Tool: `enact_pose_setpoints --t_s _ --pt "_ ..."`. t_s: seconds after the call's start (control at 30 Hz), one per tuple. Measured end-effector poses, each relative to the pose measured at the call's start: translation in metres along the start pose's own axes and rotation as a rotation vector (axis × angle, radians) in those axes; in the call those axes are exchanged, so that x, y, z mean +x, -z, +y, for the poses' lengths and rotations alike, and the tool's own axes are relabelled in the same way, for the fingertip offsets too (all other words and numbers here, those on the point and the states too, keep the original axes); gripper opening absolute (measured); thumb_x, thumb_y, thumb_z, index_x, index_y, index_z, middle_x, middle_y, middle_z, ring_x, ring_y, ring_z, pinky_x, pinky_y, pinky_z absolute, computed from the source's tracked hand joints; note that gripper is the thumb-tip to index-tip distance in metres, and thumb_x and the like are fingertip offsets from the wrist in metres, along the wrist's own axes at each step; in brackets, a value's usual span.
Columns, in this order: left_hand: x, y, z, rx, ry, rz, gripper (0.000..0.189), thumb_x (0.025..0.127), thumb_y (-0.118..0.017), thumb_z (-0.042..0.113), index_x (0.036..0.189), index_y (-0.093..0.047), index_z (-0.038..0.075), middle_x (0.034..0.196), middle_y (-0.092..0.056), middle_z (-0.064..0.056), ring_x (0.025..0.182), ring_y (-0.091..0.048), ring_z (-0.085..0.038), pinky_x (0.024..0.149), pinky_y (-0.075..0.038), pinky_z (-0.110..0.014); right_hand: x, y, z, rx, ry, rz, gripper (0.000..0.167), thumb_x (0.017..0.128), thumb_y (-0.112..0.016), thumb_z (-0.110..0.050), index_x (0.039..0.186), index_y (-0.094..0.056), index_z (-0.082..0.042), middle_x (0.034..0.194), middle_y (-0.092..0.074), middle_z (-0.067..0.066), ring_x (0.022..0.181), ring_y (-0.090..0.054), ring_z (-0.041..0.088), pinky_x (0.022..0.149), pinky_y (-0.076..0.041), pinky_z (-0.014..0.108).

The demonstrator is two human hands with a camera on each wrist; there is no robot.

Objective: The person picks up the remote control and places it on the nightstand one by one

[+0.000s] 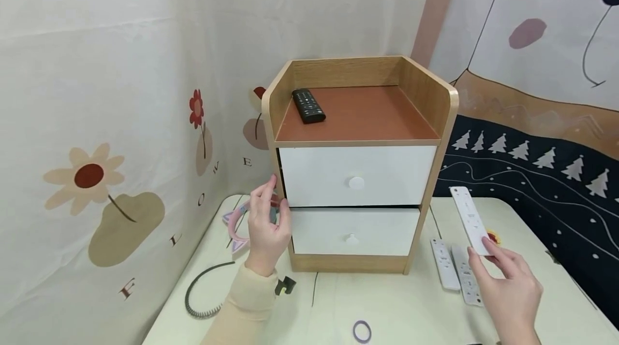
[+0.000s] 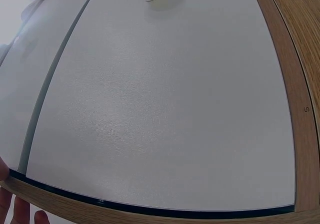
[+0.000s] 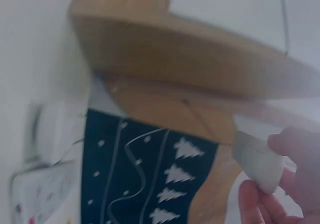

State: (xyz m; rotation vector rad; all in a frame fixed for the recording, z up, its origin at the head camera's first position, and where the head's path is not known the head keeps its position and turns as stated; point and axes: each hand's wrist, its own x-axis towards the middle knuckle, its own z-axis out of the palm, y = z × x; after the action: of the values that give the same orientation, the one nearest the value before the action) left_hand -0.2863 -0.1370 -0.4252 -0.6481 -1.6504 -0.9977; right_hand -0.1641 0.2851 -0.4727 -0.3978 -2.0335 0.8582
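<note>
In the head view my right hand (image 1: 510, 286) pinches one end of a white power strip (image 1: 468, 218), tilted above the table to the right of a wooden cabinet (image 1: 348, 264). The right wrist view, blurred, shows the strip's end (image 3: 257, 161) between thumb and fingers. My left hand (image 1: 268, 227) grips the front edge of the cabinet's left side panel, thumb at the front and fingers along the outside. Two white drawers, an upper (image 1: 319, 175) and a lower (image 1: 319, 232), have round knobs. A black remote (image 1: 308, 106) lies on the cabinet's brown top.
Two more white power strips, one (image 1: 445, 264) beside another (image 1: 466, 275), lie right of the cabinet. Left of it are a pink cat-ear headband (image 1: 235, 227) and a dark coiled cord (image 1: 200, 310). A purple ring (image 1: 362, 331) lies in front. Printed curtains (image 1: 116, 92) hang behind.
</note>
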Motion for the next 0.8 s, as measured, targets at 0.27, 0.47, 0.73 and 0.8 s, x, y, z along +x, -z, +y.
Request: enact_pose_setpoints --t_s 0.27,0.47,0.73,0.8 --pt "-0.001 -0.001 0.000 0.005 -0.007 0.009 0.062 0.096 -0.064 -0.009 0.158 -0.054 -0.003 0.124 -0.060 -0.029 0.091 -0.061 -0.026 0.071 -0.053 -0.033 -0.010 0.011 -0.030 0.222 0.145 0.165 0.044 0.079 -0.090 0.007 0.121 -0.083 -0.001 0.114 -0.060 -0.045 0.108 -0.060 -0.025 0.090 -0.045 -0.003" --pt "0.001 -0.001 -0.001 0.005 -0.015 0.013 0.062 0.096 -0.064 -0.010 0.157 -0.053 -0.005 0.123 -0.060 -0.030 0.090 -0.061 -0.027 0.074 -0.052 -0.025 -0.007 0.012 -0.060 0.438 0.260 0.263 0.033 0.080 -0.087 0.004 0.112 -0.081 0.011 0.121 -0.074 -0.027 0.114 -0.068 -0.011 0.094 -0.050 0.002" --pt "0.001 -0.001 0.000 0.003 -0.020 0.018 0.062 0.095 -0.063 -0.011 0.156 -0.054 -0.005 0.122 -0.060 -0.031 0.090 -0.061 -0.028 0.073 -0.054 -0.029 0.006 0.001 -0.102 0.630 0.499 0.244 0.037 0.086 -0.091 -0.014 0.103 -0.081 0.017 0.116 -0.081 -0.002 0.111 -0.074 -0.001 0.093 -0.055 0.005" --pt "0.001 -0.001 0.000 0.005 -0.017 0.020 0.062 0.095 -0.063 -0.011 0.156 -0.054 -0.005 0.122 -0.060 -0.031 0.090 -0.061 -0.028 0.073 -0.054 -0.029 0.010 -0.001 -0.114 0.639 0.542 0.227 0.043 0.089 -0.091 -0.022 0.102 -0.081 0.017 0.112 -0.083 0.009 0.111 -0.074 -0.002 0.094 -0.055 0.006"
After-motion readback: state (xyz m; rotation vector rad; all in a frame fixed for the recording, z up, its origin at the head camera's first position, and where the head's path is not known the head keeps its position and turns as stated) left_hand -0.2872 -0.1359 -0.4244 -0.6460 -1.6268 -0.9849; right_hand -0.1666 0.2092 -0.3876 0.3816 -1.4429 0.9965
